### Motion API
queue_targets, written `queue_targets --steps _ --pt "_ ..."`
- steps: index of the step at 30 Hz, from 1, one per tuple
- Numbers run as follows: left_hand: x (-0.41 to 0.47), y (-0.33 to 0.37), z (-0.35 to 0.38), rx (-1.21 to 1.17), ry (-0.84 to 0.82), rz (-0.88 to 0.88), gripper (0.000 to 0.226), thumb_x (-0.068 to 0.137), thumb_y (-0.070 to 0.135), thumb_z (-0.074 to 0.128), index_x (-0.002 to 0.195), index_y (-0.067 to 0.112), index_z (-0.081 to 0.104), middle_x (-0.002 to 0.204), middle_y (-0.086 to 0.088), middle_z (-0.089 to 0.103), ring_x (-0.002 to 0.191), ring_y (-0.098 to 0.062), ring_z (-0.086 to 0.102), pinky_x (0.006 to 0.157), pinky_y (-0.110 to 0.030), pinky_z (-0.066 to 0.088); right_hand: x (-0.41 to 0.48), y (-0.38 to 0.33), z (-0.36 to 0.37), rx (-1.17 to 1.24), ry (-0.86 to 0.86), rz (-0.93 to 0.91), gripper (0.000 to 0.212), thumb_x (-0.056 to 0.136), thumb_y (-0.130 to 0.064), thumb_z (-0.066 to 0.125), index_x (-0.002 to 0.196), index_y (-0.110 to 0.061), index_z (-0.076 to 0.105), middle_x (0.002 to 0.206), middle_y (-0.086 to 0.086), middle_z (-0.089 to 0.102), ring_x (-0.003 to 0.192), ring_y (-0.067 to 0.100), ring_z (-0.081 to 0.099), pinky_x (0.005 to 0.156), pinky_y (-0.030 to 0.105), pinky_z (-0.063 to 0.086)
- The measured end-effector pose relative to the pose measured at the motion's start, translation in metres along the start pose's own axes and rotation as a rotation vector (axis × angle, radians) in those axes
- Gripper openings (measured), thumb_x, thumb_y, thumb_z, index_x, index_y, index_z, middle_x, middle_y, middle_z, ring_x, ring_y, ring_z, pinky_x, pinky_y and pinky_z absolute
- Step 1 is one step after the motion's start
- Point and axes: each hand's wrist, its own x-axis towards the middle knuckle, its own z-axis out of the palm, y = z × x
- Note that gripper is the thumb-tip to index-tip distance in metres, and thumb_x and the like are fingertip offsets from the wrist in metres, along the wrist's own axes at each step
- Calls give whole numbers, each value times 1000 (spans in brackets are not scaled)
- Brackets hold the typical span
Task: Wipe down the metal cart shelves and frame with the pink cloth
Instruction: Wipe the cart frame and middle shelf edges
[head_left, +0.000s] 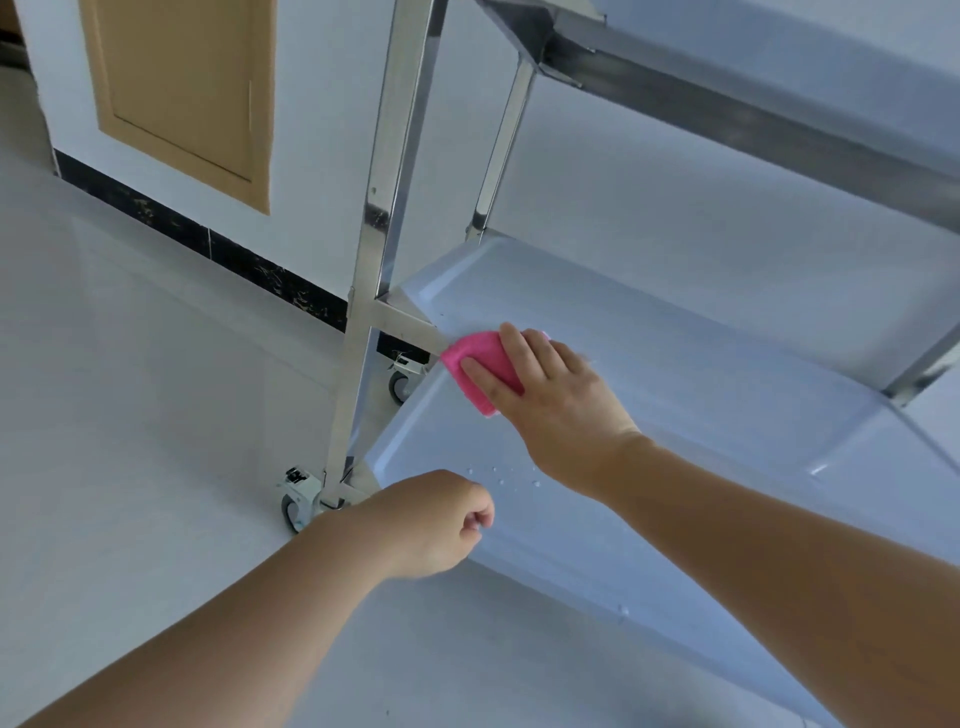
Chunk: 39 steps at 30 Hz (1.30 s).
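A person's right hand (550, 400) lies flat on a folded pink cloth (475, 358), fingers and thumb straight, pressing it onto the corner edge of the middle shelf (675, 353) of a steel cart (402, 318), just right of the near post (387, 197). Part of the cloth laps over the shelf's rim. The left hand (436, 525) hovers lower, right of the post's foot, curled into a loose fist with nothing showing in it, over the corner of the bottom shelf (545, 561).

Three shelves show: bottom, middle and a top shelf (727, 104) high to the post's right, with a tall gap between the upper two. Three posts are visible, the near one plus two behind and to the right of it. Two casters show, one (297, 501) at the post's foot and one (401, 382) beyond it. A few water drops (501, 480) sit on the bottom shelf near its rounded corner.

Left of the post, pale floor (130, 364) runs to a wall with a black skirting (208, 244) and one tan panel (182, 93).
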Motion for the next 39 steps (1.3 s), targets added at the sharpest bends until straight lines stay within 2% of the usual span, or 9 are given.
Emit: queue_targets --steps 9,16,21,24,27,32,35,39 --pt "17 24 13 36 -25 51 21 94 26 46 111 25 58 101 14 57 86 -6 53 79 -20 44 -43 23 5 -18 -13 -4 66 74 -17 48 141 -19 46 135 26 48 116 42 53 97 46 45" --pt "33 44 23 44 -15 101 20 94 26 47 110 26 59 90 19 51 78 -1 49 73 -15 40 -72 38 9 -23 -27 -3 66 76 -17 48 142 -20 43 137 26 46 117 42 51 98 47 44" --pt "44 62 30 44 -10 142 19 95 26 46 110 26 58 78 22 46 67 6 46 59 -6 33 -89 48 12 7 -35 2 63 80 -15 41 143 -20 41 139 26 45 118 43 50 99 48 44" --pt "48 68 34 55 -10 166 20 95 26 47 111 25 58 82 20 48 71 3 47 62 -5 33 -98 54 13 15 -43 -4 63 81 -15 33 144 -20 38 140 26 43 119 44 49 99 49 44" --pt "51 72 38 59 -27 169 19 94 26 47 110 27 59 81 22 48 70 4 48 63 -6 33 -107 58 14 15 -48 0 64 81 -16 36 145 -21 37 140 26 43 120 43 49 99 48 44" --pt "57 75 43 80 -40 187 19 93 28 48 108 29 59 93 19 53 82 0 52 76 -17 42 -121 65 15 27 -65 7 66 80 -15 36 145 -21 36 141 26 42 121 44 47 99 49 44" --pt "60 82 45 76 -40 209 18 94 27 48 108 28 59 90 21 52 78 3 49 75 -15 40 -129 69 14 21 -89 16 67 79 -16 38 146 -22 35 142 25 41 122 43 47 99 49 44" --pt "66 92 50 69 -22 240 18 93 27 49 108 28 60 88 21 52 72 7 48 67 -8 36 -142 74 14 15 -106 23 68 78 -16 42 146 -23 36 143 24 41 123 42 47 101 48 44"
